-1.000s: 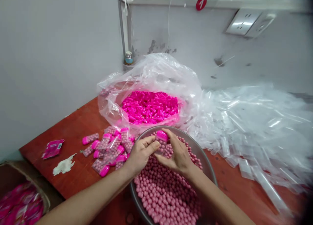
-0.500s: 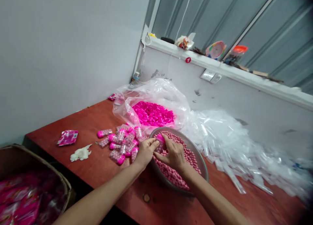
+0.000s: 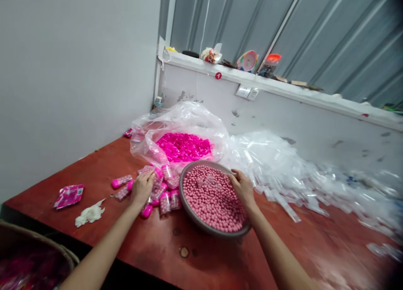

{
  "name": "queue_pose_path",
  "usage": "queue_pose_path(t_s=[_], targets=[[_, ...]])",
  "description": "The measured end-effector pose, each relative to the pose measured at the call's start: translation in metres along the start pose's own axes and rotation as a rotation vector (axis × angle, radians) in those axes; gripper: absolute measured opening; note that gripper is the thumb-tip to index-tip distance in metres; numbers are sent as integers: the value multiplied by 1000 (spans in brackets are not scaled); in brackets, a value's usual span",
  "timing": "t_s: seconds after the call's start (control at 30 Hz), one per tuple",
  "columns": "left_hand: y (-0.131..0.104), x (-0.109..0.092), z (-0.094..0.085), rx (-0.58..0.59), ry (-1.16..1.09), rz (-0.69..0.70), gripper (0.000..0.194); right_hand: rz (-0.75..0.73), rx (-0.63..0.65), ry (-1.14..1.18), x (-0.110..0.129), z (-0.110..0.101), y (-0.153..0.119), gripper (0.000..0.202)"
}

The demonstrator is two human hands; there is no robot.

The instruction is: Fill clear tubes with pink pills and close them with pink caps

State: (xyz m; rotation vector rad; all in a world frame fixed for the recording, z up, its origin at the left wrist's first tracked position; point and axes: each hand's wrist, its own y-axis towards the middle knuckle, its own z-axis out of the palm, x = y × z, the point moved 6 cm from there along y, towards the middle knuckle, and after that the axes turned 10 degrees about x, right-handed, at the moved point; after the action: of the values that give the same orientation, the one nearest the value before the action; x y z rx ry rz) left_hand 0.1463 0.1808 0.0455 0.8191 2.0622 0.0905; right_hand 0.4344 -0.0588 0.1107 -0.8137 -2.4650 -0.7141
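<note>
My left hand (image 3: 143,188) is over the pile of small clear bottles (image 3: 165,204) filled with pink beads and closed with bright pink caps. Its fingers are bent around one of these bottles at the pile's top; the palm hides part of it. At the right rim of a grey bowl (image 3: 201,228) is my right hand (image 3: 242,189), fingers apart and holding nothing. Small pink beads (image 3: 217,206) fill the bowl, and clear empty bottles (image 3: 208,180) lie on top of them.
Behind the bowl, a clear plastic bag (image 3: 189,113) holds pink caps (image 3: 185,147). Clear empty tubes (image 3: 273,164) are heaped to the right. A pink packet (image 3: 69,196) and crumpled white tissue (image 3: 90,214) lie left. A basket (image 3: 40,239) stands beside the red table (image 3: 214,260).
My hands, together over the bowl on a pink-capped bottle, have parted. The left has moved to the bottle pile, the right to the bowl's right rim. The view has shifted right.
</note>
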Motion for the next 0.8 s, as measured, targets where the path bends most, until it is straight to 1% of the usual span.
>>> queue_pose_path(t_s=[0.03, 0.1, 0.17, 0.23, 0.33, 0.5, 0.67, 0.8], targets=[[-1, 3, 4, -34, 75, 53, 34, -5, -4, -12, -8, 3, 1, 36], [-6, 8, 13, -118, 182, 123, 36, -61, 38, -51, -13, 13, 2, 29], [-12, 12, 20, -183, 239, 136, 36, -149, 109, -118, -7, 24, 1, 25], [-16, 13, 23, -207, 268, 125, 35, -236, 177, -208, 2, 33, -1, 26], [-18, 11, 24, -197, 291, 119, 33, -362, 253, -321, 13, 47, -4, 33], [-17, 6, 24, -162, 324, 115, 33, -475, 265, -385, 22, 61, -9, 36], [-16, 6, 27, -117, 322, 97, 31, -568, 277, -337, 43, 68, -8, 36], [-15, 8, 24, -137, 311, 55, 31, -623, 389, -237, 56, 74, -3, 25]])
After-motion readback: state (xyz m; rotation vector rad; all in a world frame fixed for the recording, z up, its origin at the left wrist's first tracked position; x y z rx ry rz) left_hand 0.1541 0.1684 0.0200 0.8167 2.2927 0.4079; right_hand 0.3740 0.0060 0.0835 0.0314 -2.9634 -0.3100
